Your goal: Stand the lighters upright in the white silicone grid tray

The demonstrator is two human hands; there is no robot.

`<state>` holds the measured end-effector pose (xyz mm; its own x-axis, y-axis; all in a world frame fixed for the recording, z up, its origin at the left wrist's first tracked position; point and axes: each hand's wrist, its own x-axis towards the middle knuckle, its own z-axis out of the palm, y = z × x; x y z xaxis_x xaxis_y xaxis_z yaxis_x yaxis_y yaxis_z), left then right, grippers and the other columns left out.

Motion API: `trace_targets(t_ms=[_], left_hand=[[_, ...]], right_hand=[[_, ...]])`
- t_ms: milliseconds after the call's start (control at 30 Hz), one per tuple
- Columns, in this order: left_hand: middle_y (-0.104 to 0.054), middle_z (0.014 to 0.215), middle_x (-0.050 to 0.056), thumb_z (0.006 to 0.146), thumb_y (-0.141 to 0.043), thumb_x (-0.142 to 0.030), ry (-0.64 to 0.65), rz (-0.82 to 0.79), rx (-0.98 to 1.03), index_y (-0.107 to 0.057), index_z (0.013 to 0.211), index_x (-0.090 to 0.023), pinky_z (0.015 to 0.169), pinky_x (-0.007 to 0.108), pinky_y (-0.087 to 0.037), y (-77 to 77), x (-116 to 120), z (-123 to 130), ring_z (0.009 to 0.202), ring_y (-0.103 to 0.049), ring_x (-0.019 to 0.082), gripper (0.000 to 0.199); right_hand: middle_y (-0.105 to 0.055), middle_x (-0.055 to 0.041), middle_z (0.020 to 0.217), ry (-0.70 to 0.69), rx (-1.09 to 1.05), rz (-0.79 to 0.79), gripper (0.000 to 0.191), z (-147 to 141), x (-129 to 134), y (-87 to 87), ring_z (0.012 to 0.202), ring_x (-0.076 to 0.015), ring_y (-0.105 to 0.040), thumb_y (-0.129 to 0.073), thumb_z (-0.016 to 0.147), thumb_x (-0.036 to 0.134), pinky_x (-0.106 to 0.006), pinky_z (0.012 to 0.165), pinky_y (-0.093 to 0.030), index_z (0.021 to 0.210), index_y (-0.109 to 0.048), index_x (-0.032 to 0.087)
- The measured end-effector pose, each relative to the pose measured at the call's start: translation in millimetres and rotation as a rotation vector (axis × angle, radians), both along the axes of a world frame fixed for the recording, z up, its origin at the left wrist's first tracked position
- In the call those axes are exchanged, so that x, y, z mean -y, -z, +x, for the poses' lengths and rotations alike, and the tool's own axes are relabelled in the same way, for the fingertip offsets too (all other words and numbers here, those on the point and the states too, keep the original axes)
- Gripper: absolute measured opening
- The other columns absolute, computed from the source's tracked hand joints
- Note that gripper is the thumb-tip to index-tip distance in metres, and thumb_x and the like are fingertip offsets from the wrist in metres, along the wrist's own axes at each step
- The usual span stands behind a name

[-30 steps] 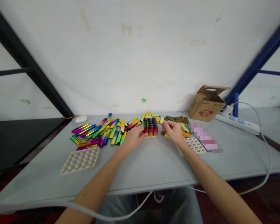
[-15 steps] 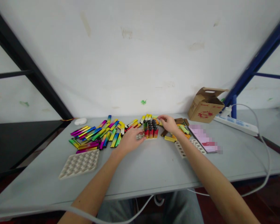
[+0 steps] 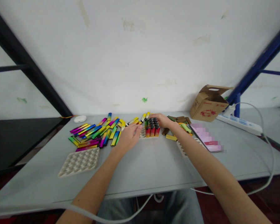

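Observation:
Red-and-yellow shiny tubes with black tops point(image 3: 152, 131) stand upright in rows in a white holed tray point(image 3: 142, 133) near the back middle of the table. At the tray's left end, my left hand point(image 3: 129, 136) has its fingers curled round the edge. My right hand point(image 3: 162, 120) reaches behind the standing tubes from the right, its fingers bent together. Its fingertips are partly hidden by the tubes, so what they pinch cannot be made out. Several loose yellow and brown tubes point(image 3: 171, 137) lie by my right wrist.
A pile of multicoloured shiny tubes point(image 3: 93, 132) lies on the left. A white tray point(image 3: 80, 161) sits in front of it, and another holed tray point(image 3: 182, 149) is under my right forearm. Further right are a pink-screened device point(image 3: 203, 133), a cardboard box point(image 3: 206, 109) and a power strip point(image 3: 242, 124).
My right hand has moved slightly left and in behind the standing tubes. My left hand has shifted a little left, and more of the tray's left part shows. The view has shifted slightly.

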<state>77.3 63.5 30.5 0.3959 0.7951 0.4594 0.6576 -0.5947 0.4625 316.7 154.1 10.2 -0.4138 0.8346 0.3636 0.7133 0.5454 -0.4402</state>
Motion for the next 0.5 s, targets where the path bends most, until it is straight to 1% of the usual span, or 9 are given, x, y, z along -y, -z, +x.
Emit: trace_targets(t_ms=[67,100,200,267,367,500], left_hand=[[-0.072,0.089,0.008,0.098,-0.032,-0.037,-0.019,0.000,0.028,-0.069,0.089,-0.018,0.081,0.034,-0.050,0.8,-0.9,0.2,0.086,-0.066,0.023,0.043],[-0.072,0.089,0.008,0.098,-0.032,-0.037,-0.027,0.003,0.039,-0.069,0.088,-0.018,0.081,0.034,-0.049,1.0,-1.3,0.3,0.085,-0.066,0.022,0.043],[-0.072,0.089,0.009,0.098,-0.031,-0.037,-0.035,0.009,0.055,-0.069,0.086,-0.017,0.082,0.033,-0.050,0.8,-1.3,0.8,0.086,-0.066,0.022,0.045],[-0.072,0.090,0.009,0.098,-0.031,-0.036,-0.036,0.006,0.062,-0.069,0.089,-0.016,0.082,0.033,-0.050,0.3,-1.0,0.7,0.087,-0.066,0.022,0.044],[-0.073,0.094,0.010,0.098,-0.030,-0.036,-0.027,0.000,0.082,-0.070,0.092,-0.015,0.085,0.034,-0.050,0.9,-1.4,-0.4,0.091,-0.066,0.023,0.045],[-0.073,0.095,0.009,0.099,-0.030,-0.037,-0.025,0.007,0.100,-0.071,0.094,-0.015,0.086,0.034,-0.050,3.3,-3.2,-2.4,0.094,-0.067,0.023,0.047]], right_hand=[[-0.072,-0.0066,0.110,-0.069,0.125,0.010,0.036,2.6,5.6,-3.4,0.100,-0.0206,-0.065,-0.056,0.074,0.007,-0.029,0.090,-0.047,0.105,-0.072,0.019],[-0.070,-0.0087,0.114,-0.082,0.193,0.019,0.037,3.9,8.4,-5.1,0.103,-0.0210,-0.063,-0.055,0.076,0.007,-0.029,0.093,-0.046,0.108,-0.071,0.018],[-0.066,-0.0131,0.120,-0.006,0.362,0.047,0.033,5.5,15.4,-9.4,0.106,-0.0224,-0.061,-0.053,0.080,0.007,-0.030,0.096,-0.042,0.107,-0.070,0.015],[-0.065,-0.0145,0.119,0.034,0.451,0.049,0.030,4.3,17.9,-12.0,0.105,-0.0231,-0.060,-0.053,0.080,0.007,-0.030,0.096,-0.042,0.103,-0.071,0.013],[-0.065,-0.0150,0.116,0.044,0.520,0.059,0.026,0.7,17.4,-16.1,0.102,-0.0242,-0.059,-0.055,0.081,0.009,-0.031,0.093,-0.042,0.100,-0.071,0.013],[-0.066,-0.0129,0.115,0.001,0.491,0.073,0.029,-2.4,12.3,-20.4,0.105,-0.0240,-0.059,-0.061,0.078,0.011,-0.030,0.093,-0.041,0.105,-0.069,0.016]])
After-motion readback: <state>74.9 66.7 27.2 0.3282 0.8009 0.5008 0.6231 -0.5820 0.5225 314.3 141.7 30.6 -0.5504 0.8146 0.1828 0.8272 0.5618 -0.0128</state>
